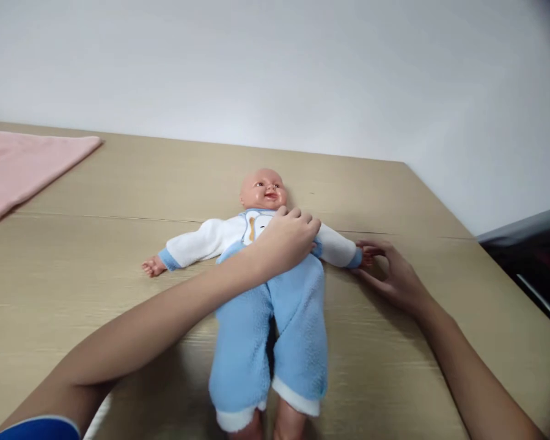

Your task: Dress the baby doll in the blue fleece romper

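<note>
A baby doll (296, 305) lies on its back with its head away from me. It wears a fuzzy light-blue and white outfit with an animal face on the bib. My left hand (291, 238) reaches across its chest, fingers curled down on the clothing near the shoulder at the right; the fingertips are partly hidden. At the end of the outstretched sleeve (339, 246) on the right, my right hand (396, 275) has thumb and fingers closed around the doll's small hand (366, 260) beside the blue cuff. The doll's other arm stretches out to the left, untouched.
Beneath the doll is a light wooden table (119, 183) with a seam across it. A folded pink cloth (22, 165) lies at the far left. A pale wall (256, 73) rises behind the table. Past the right edge, a dark object (531, 263) shows.
</note>
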The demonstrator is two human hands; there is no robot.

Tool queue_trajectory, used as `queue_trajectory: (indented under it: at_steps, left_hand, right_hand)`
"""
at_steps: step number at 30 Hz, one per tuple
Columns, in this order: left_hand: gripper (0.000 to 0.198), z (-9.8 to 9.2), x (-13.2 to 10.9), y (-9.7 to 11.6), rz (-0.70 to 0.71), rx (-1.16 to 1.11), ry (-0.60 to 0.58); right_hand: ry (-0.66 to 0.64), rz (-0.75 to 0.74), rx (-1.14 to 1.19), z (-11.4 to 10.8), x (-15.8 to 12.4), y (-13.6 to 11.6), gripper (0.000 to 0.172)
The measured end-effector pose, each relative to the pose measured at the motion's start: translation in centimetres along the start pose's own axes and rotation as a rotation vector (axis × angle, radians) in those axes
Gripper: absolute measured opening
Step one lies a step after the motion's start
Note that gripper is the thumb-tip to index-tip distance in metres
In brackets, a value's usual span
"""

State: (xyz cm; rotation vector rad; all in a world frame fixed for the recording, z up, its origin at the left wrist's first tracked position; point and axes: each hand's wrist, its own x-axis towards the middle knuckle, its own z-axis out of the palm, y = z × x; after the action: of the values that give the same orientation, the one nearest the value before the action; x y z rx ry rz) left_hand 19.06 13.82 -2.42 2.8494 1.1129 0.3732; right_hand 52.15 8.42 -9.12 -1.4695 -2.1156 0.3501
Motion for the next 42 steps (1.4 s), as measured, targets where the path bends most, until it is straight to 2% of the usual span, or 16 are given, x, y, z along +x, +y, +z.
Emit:
queue_trajectory:
  at_steps: [4,7,9,13,17,21,24,27,30,33,34,35,37,39,42]
  left_hand:
    - [0.018,1.7,0.1,-0.2,0.028,0.035,0.051]
    - [0.02,1.8,-0.2,-0.2,0.064,0.024,0.063]
    - [0.02,1.7,-0.4,-0.2,0.087,-0.006,0.079]
    - [0.014,1.4,-1.0,-0.4,0.182,-0.022,0.146]
    - [0.017,1.3,-1.5,-0.7,0.312,0.013,0.249]
    - [0.021,1.5,-1.7,-1.2,0.537,0.028,0.443]
    - [0.023,1.6,-1.9,-1.4,0.621,0.039,0.583]
    - [0.024,1.6,-2.0,-1.5,0.651,-0.005,0.614]
    - [0.025,1.4,-1.8,-1.5,0.55,-0.157,0.557]
    - [0.021,1.3,-1.4,-1.5,0.318,-0.436,0.445]
    - [0.022,1.2,-1.3,-1.5,0.242,-0.508,0.407]
    - [0.024,1.2,-1.2,-1.4,0.18,-0.546,0.366]
    - [0.028,1.0,-1.1,-1.3,0.101,-0.514,0.295]
    - [0.027,0.9,-1.2,-1.0,0.067,-0.418,0.233]
    - [0.028,0.4,-1.4,-0.7,0.022,-0.329,0.178]
  right_hand:
    - [-0.036,0.021,0.03,-0.5,0.2,-0.4,0.037]
    - [-0.129,0.093,0.101,-1.0,0.2,-0.9,0.036]
    - [-0.122,0.108,0.17,-1.5,0.3,-1.4,0.037]
    - [0.021,-0.044,0.235,-3.0,1.7,-2.9,0.039]
    - [0.055,-0.239,0.178,-3.8,5.0,-5.1,0.042]
    - [0.134,-0.33,0.143,-2.2,8.0,-7.3,0.039]
    - [0.069,-0.391,0.158,0.3,8.7,-8.8,0.025]
    - [-0.037,-0.414,0.167,2.1,8.2,-9.9,0.02]
    - [-0.096,-0.393,0.199,2.2,6.9,-10.4,0.022]
    - [-0.18,-0.286,0.372,2.0,5.1,-10.5,0.045]
    - [-0.188,-0.212,0.488,2.1,4.5,-10.5,0.042]
    - [-0.18,-0.122,0.633,2.4,3.9,-10.4,0.032]
    - [-0.139,0.092,0.956,3.3,2.9,-10.5,0.013]
    - [-0.076,0.312,1.2,4.3,2.4,-10.7,0.016]
    - [0.009,0.559,1.292,5.6,2.7,-11.0,0.023]
